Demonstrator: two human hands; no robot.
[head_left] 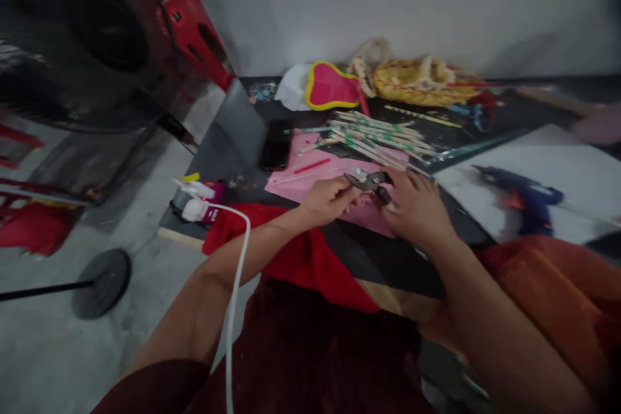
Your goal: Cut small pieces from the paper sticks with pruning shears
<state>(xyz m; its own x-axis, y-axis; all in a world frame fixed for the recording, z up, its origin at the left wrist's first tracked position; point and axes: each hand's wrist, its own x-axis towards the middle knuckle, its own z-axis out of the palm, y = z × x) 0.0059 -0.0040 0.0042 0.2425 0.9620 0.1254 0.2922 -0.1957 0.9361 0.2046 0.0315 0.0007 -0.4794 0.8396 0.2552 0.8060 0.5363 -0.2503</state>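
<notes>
My right hand (420, 207) is closed around the handles of a pair of dark pliers (371, 181), whose jaws point left toward my other hand. My left hand (330, 199) is pinched shut close by the jaws. What its fingers hold is too small and blurred to name. Both hands are above a pink sheet (301, 184) on the dark table (242, 129). A thin red stick (312, 166) lies on the sheet. Just behind my hands is a pile of pale sticks with green bands (378, 132).
A black phone (276, 144) lies left of the sheet. A blue glue gun (526, 197) rests on white paper (548, 149) at the right. A white cable (237, 297) crosses my left forearm. Red cloth (310, 259) hangs over the front edge. A large fan (97, 32) stands at left.
</notes>
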